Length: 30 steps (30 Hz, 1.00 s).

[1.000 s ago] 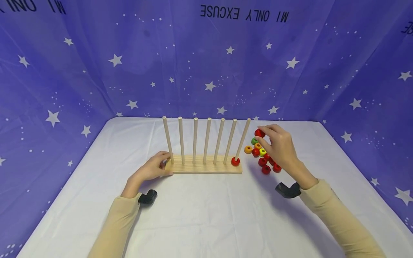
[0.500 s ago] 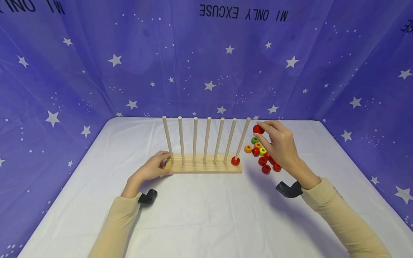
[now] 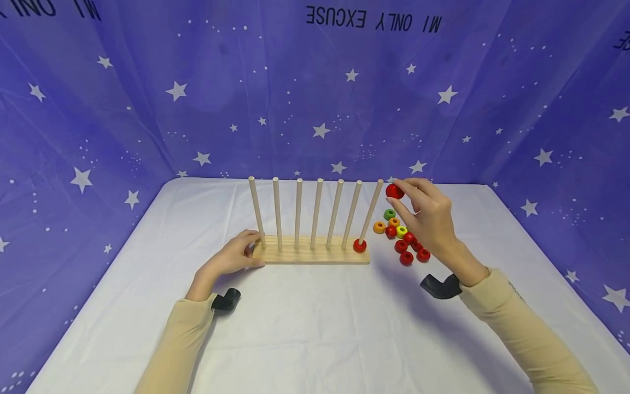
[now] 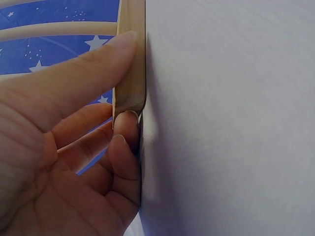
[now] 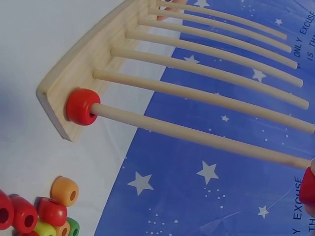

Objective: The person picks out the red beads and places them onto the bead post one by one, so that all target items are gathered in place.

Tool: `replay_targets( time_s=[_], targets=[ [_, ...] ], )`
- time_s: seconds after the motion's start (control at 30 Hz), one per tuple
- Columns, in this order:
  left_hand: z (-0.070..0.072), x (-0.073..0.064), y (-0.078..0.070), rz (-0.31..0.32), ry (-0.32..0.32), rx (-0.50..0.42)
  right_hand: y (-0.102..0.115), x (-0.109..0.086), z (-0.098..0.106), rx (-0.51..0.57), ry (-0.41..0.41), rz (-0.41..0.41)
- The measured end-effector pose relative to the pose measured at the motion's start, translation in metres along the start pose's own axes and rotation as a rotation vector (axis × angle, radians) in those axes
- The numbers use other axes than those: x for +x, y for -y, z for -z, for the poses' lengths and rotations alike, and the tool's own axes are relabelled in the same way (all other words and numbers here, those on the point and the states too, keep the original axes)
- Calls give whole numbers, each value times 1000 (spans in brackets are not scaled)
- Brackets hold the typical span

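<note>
A wooden peg rack (image 3: 305,256) with several upright pegs stands on the table. My left hand (image 3: 230,256) grips the left end of its base; in the left wrist view the thumb (image 4: 93,66) lies on the front edge. One red bead (image 3: 360,246) sits at the foot of the rightmost peg (image 3: 371,212). Between thumb and fingertips my right hand (image 3: 430,216) pinches another red bead (image 3: 394,191), held just right of that peg's top. In the right wrist view this held bead (image 5: 308,189) is cut off by the frame edge, close to the peg's tip.
Loose beads lie right of the rack below my right hand: several red ones (image 3: 406,258), an orange one (image 3: 379,227), a yellow one (image 3: 402,231) and a green one (image 3: 390,214). A white cloth (image 3: 305,323) covers the table; a blue star-patterned curtain (image 3: 275,109) surrounds it.
My right hand has lifted the pinched red bead a little, from above the loose beads to about the height of the rightmost peg's top. The left hand has stayed on the rack.
</note>
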<state>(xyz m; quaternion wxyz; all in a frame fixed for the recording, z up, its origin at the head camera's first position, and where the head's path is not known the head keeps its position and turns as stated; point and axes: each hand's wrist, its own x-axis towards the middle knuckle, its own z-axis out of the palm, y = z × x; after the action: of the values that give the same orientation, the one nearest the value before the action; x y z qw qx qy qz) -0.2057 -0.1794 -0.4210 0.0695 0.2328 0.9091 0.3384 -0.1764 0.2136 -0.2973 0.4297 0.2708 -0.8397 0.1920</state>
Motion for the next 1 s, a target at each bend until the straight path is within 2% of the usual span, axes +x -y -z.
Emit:
replay_targets(
  time_s=[0.23, 0.37, 1.0],
  targets=[
    [1, 0, 1, -7, -1, -1, 2, 6, -2, 46, -72, 48],
    [1, 0, 1, -9, -6, -3, 3, 9, -4, 63, -88, 59],
    [1, -1, -2, 6, 2, -15, 7, 19, -8, 78, -56, 31]
  ],
)
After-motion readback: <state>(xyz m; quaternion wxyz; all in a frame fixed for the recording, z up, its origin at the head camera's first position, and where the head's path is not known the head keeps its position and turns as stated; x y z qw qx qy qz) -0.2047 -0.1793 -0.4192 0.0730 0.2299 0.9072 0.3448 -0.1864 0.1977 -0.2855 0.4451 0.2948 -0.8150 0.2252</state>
